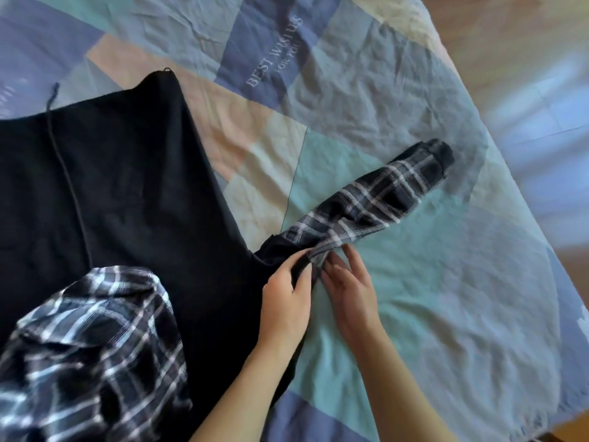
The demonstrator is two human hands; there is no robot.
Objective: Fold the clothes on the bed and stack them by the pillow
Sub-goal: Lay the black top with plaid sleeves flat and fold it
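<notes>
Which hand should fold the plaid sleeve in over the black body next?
Probably the right. The right hand lies on the sleeve's outer side with fingers touching the plaid sleeve, free to sweep it inward. The left hand pinches the fabric at the black garment body, anchoring the shoulder.

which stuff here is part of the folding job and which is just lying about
Job: black garment; its plaid sleeve, gripped by left hand, touched by right hand; plaid hood.
Lying about: patchwork bedspread; wooden floor.
</notes>
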